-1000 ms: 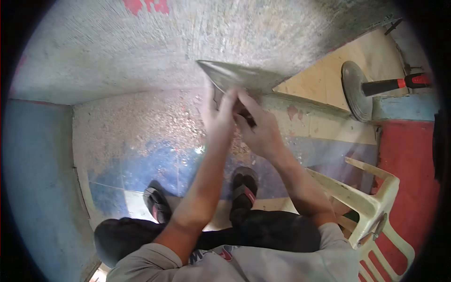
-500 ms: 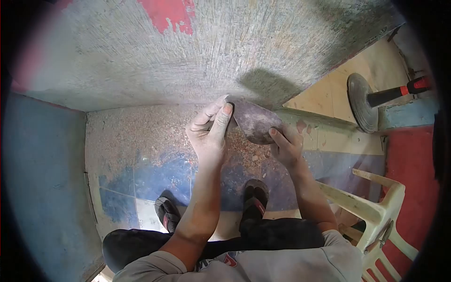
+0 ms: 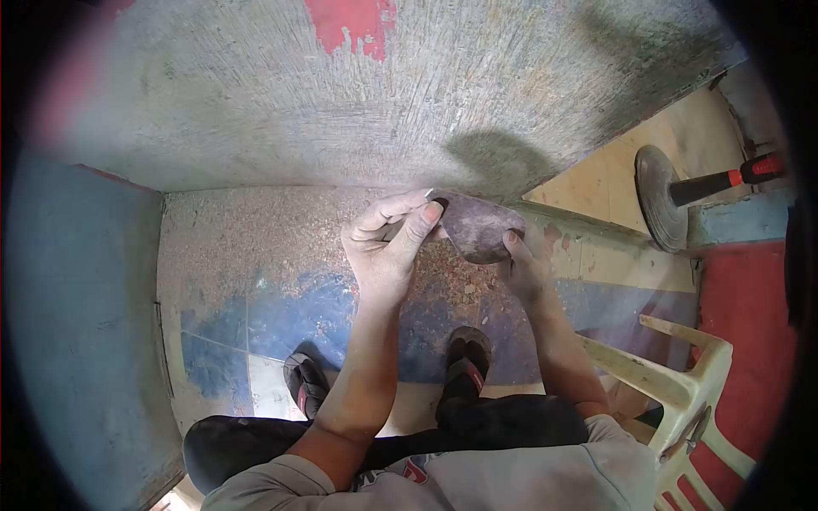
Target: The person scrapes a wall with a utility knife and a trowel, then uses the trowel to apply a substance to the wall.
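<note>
Between my hands is a flat, dusty purple-grey piece (image 3: pixel 480 228) with a rounded lower edge; its exact kind I cannot tell. My left hand (image 3: pixel 388 243) pinches its left corner between thumb and fingers, and a small pale tip sticks out above them. On the other end, the thumb of my right hand (image 3: pixel 527 264) presses on the face while the fingers are hidden behind it. Both hands are coated in pale dust. The piece is held in front of the scraped grey wall (image 3: pixel 341 111), which carries its shadow and a patch of red paint.
Crumbs and dust cover the blue-tiled floor (image 3: pixel 294 319) around my two shod feet. At my right stands a cream plastic chair (image 3: pixel 660 375). A round grey disc (image 3: pixel 660 198) with a black and red shaft is by the tan ledge (image 3: pixel 588 183). A blue wall (image 3: pixel 81 324) bounds the left.
The piece and both hands sit slightly farther right and lower in view, and the piece is turned a little. The view has shifted slightly. Both hands keep their hold.
</note>
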### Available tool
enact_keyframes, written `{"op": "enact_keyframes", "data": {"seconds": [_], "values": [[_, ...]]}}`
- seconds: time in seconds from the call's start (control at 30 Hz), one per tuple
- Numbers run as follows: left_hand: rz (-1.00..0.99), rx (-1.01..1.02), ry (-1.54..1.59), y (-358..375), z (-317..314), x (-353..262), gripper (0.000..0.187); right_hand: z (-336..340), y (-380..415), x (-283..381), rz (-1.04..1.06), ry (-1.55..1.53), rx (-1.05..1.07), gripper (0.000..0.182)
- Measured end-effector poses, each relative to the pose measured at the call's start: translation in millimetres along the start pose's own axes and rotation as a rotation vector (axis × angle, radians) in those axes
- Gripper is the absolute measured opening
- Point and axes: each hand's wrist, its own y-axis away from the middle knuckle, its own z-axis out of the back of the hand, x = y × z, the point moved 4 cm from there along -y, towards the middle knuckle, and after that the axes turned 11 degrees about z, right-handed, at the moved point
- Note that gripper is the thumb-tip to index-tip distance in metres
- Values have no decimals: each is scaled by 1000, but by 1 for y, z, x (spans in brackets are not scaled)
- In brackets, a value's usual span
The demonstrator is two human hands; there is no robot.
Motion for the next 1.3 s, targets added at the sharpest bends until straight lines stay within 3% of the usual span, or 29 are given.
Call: {"op": "enact_keyframes", "data": {"seconds": [0.33,0.43,0.57,0.8,1.0,1.1,1.3], "values": [[-15,-7,-69,2,-5,-13,6,0,-6,0,-3,6,-5,51],[132,-97,10,6,-11,-23,8,11,-20,1,78,14,-17,48],[320,21,271,4,-9,-27,15,16,-24,1,57,3,67,62],[472,90,358,3,8,-18,25,16,-26,5,42,-15,112,67],[473,159,367,0,8,-17,24,15,-27,7,-37,-58,154,63],[448,46,320,4,-5,-25,16,14,-33,9,5,-66,104,62],[204,203,163,8,-20,-33,20,12,-32,12,-54,-51,107,63]]}}
